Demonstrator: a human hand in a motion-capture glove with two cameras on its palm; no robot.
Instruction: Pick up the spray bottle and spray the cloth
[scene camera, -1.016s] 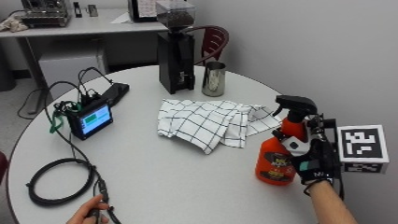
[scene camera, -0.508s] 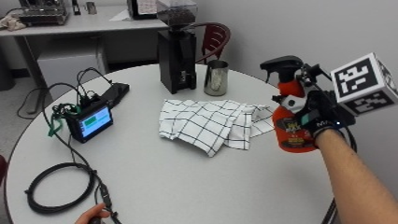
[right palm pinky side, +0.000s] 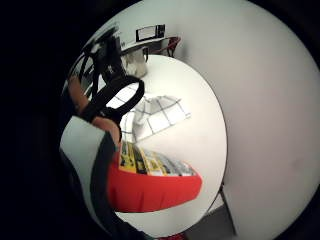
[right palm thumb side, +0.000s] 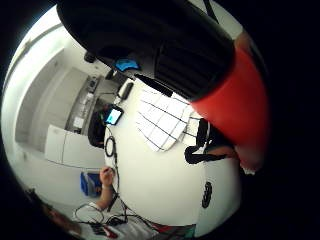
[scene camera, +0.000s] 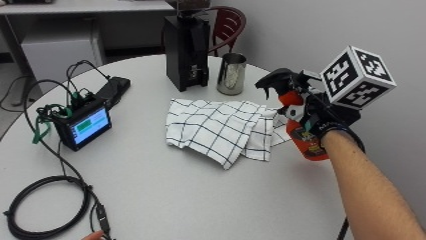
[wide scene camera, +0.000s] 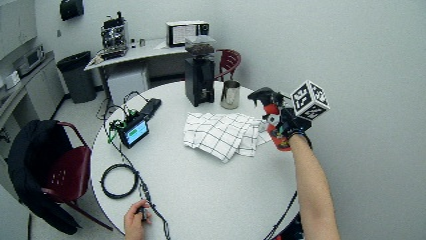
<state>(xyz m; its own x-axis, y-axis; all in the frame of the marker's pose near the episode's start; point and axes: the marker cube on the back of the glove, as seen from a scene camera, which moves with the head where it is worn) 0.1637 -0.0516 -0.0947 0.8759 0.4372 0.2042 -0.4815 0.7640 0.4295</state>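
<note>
Item: spray bottle (scene camera: 307, 131), red body, black trigger head, being held up off the round white table (scene camera: 200, 200), just beside the cloth's edge, nozzle pointing toward the cloth. Gloved right hand (scene camera: 324, 126) is gripping it, fingers curled round the neck. Checked cloth (scene camera: 219, 127) is lying crumpled mid-table (black grid on white). Metal cup (scene camera: 231, 74) and black grinder (scene camera: 186, 50) are standing behind it.
</note>
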